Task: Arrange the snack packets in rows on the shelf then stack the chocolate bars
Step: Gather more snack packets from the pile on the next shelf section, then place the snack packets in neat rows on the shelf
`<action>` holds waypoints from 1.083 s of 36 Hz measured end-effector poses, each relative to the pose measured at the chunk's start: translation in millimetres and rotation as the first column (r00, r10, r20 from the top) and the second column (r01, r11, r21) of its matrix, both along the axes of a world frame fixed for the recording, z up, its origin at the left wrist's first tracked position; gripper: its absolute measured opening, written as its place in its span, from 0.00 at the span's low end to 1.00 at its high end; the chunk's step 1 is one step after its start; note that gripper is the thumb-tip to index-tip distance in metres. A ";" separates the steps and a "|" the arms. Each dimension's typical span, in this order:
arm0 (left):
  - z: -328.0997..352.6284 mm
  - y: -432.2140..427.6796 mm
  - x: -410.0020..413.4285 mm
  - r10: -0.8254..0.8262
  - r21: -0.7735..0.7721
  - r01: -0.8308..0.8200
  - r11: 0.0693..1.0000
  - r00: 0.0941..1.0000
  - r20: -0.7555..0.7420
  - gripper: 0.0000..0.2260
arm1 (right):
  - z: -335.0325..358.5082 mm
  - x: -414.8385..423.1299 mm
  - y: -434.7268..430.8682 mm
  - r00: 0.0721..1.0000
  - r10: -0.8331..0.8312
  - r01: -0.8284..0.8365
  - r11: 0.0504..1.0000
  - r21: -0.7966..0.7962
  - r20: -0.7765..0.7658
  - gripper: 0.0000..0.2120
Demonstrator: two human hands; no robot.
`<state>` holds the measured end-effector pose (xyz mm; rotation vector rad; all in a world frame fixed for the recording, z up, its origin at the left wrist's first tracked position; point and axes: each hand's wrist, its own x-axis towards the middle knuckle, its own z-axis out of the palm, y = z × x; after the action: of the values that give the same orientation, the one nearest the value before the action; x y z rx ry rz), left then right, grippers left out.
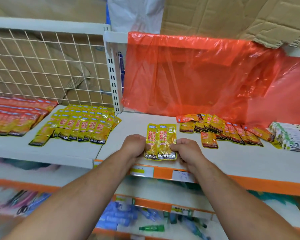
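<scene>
Yellow snack packets [161, 142], both hands gripping

The person shows as 2 bare arms and 2 bare hands. The left forearm [73, 196] is uncovered from the wrist down to the bottom edge of the view, thick and rounded, narrowing toward the wrist. The right forearm [232, 193] looks the same, uncovered along all its visible length. The wide lens makes both look larger near the bottom edge. The left hand [134, 147] is broad, its knuckles standing out as a row of soft bumps. The right hand [187, 151] is equally broad, with short, thick fingers. The nails are too small and blurred to describe.
</scene>
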<state>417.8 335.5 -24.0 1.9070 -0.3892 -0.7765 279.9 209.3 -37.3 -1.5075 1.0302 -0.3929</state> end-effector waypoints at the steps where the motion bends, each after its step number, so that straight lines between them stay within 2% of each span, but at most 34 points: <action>1: -2.7 6.7 2.4 0.021 -0.010 -0.021 1.000 1.000 -0.009 0.11 | 1.4 1.0 5.5 1.000 0.006 -0.006 1.000 0.006 0.009 0.14; 4: 0.9 26.2 4.7 0.066 -0.023 -0.067 0.997 0.997 -0.036 0.12 | 6.8 6.2 20.8 0.999 0.028 -0.028 0.999 0.016 0.043 0.16; 9: 4.5 53.4 18.6 0.131 -0.075 -0.140 0.987 0.986 -0.106 0.13 | 18.2 21.7 44.5 0.997 0.080 -0.080 0.996 -0.024 0.016 0.13; 17: 2.3 92.8 67.2 0.127 -0.098 -0.137 0.986 0.987 -0.097 0.09 | 16.0 68.8 77.8 0.994 0.109 -0.108 0.993 -0.056 0.006 0.12; 24: -3.7 138.3 143.2 0.138 -0.115 -0.146 0.983 0.988 -0.073 0.17 | 12.1 138.1 120.4 0.994 0.105 -0.103 0.991 -0.083 0.022 0.09; 29: -9.3 175.6 200.9 0.129 -0.071 -0.128 0.989 0.992 0.012 0.15 | 6.9 192.5 159.1 0.994 0.099 -0.096 0.993 -0.075 0.038 0.08; 33: -13.9 203.0 240.1 0.110 -0.011 -0.109 0.994 0.989 0.102 0.11 | 2.1 225.4 185.1 0.996 0.067 -0.063 0.995 -0.076 0.054 0.12; 36: -12.3 220.4 262.5 0.041 0.060 -0.053 0.997 0.983 0.178 0.02 | -2.6 240.4 200.3 0.996 0.052 -0.047 0.996 -0.075 0.069 0.15; 37: -12.1 224.9 268.3 0.021 0.086 -0.039 0.996 0.980 0.195 0.05 | -4.1 244.1 204.0 0.996 0.052 -0.047 0.996 -0.078 0.069 0.17; 39: -14.9 231.8 278.4 0.000 0.121 -0.030 0.992 0.970 0.243 0.05 | -6.4 250.1 210.9 0.997 0.049 -0.045 0.996 -0.081 0.054 0.18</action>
<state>696.2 567.3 -38.9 2.1281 -0.4857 -0.5695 530.0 420.2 -43.7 -1.5805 0.9427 -0.4456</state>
